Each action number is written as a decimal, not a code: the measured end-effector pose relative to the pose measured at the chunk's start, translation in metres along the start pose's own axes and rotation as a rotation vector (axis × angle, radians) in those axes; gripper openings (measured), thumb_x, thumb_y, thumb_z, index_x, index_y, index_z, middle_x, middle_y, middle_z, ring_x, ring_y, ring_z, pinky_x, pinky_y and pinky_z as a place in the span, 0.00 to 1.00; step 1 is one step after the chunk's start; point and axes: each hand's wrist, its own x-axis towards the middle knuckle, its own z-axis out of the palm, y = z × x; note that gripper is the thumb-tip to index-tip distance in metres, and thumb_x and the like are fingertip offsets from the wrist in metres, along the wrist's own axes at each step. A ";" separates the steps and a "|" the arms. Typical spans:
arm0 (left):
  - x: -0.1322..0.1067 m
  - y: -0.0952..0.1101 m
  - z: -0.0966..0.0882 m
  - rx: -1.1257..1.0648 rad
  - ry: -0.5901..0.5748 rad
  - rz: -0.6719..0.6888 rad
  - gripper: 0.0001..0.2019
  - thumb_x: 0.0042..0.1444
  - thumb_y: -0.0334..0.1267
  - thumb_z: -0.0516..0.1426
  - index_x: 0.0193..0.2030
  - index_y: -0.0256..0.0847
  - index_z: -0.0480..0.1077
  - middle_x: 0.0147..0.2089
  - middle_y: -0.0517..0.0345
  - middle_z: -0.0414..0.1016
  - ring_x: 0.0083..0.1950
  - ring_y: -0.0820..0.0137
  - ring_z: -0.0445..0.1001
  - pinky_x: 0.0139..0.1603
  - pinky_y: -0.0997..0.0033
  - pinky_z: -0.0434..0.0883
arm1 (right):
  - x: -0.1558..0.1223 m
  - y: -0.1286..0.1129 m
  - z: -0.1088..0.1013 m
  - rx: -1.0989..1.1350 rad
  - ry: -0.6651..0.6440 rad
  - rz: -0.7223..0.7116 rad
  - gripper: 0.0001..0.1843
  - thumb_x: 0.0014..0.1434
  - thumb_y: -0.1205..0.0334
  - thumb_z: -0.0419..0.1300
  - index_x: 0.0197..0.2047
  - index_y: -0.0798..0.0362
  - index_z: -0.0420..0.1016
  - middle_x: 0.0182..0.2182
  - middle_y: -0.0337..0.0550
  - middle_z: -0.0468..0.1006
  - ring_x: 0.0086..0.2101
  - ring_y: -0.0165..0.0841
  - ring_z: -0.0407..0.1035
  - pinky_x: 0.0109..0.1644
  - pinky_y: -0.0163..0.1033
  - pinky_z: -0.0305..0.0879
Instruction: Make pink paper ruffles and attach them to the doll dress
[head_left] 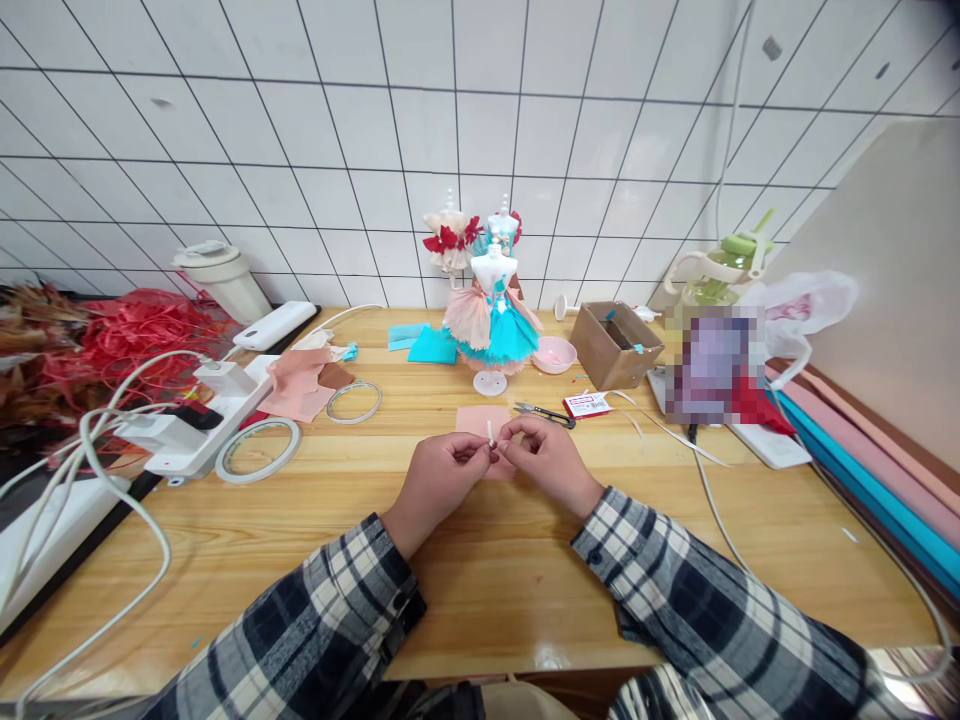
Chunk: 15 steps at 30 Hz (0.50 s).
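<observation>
Over the middle of the table, my left hand (pixel 452 472) and my right hand (pixel 546 458) meet with fingertips pinched together. Between them is a small white strip (pixel 490 430), its upper end standing out above the fingers. Both hands are closed on it. Below it a pink sheet (pixel 472 417) lies flat, partly covered by my hands. Just beyond my right hand are black-handled thread snips (pixel 551 413) and a red and white packet (pixel 586 404). Behind the sheet stands a small white mannequin (pixel 495 275) in a pink and turquoise crepe skirt (pixel 491 335).
Two more dressed mannequins (pixel 448 228) stand behind. Turquoise sheets (pixel 433 345), a pink bowl (pixel 555 354) and a cardboard box (pixel 619 348) are nearby. Tape rolls (pixel 259 452) and a power strip (pixel 214 425) with cables lie left. A cable (pixel 716 505) crosses the right side.
</observation>
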 end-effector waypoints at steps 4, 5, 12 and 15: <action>0.000 -0.001 0.000 -0.029 -0.015 -0.005 0.10 0.53 0.36 0.56 0.33 0.41 0.80 0.34 0.58 0.83 0.34 0.67 0.80 0.37 0.74 0.74 | -0.001 -0.001 -0.003 -0.058 0.022 -0.088 0.03 0.56 0.63 0.60 0.32 0.53 0.75 0.28 0.39 0.75 0.19 0.24 0.57 0.21 0.32 0.54; 0.000 -0.001 0.000 -0.033 -0.013 -0.005 0.10 0.53 0.36 0.56 0.33 0.41 0.80 0.34 0.58 0.83 0.35 0.67 0.80 0.37 0.74 0.74 | -0.003 -0.002 -0.004 -0.103 0.030 -0.158 0.04 0.56 0.63 0.61 0.34 0.52 0.77 0.32 0.40 0.76 0.21 0.25 0.60 0.23 0.32 0.57; 0.000 0.001 0.000 -0.025 -0.004 -0.021 0.10 0.53 0.38 0.57 0.31 0.41 0.80 0.32 0.58 0.83 0.33 0.67 0.80 0.36 0.74 0.74 | -0.010 -0.008 -0.006 -0.331 0.060 -0.353 0.06 0.62 0.61 0.59 0.38 0.50 0.77 0.35 0.41 0.77 0.30 0.30 0.68 0.36 0.36 0.65; -0.001 0.001 0.001 -0.011 0.004 -0.018 0.09 0.53 0.38 0.57 0.30 0.41 0.80 0.32 0.58 0.83 0.32 0.68 0.80 0.35 0.75 0.73 | -0.009 -0.008 -0.006 -0.375 0.045 -0.332 0.04 0.61 0.63 0.59 0.37 0.50 0.76 0.35 0.40 0.77 0.30 0.29 0.68 0.35 0.35 0.64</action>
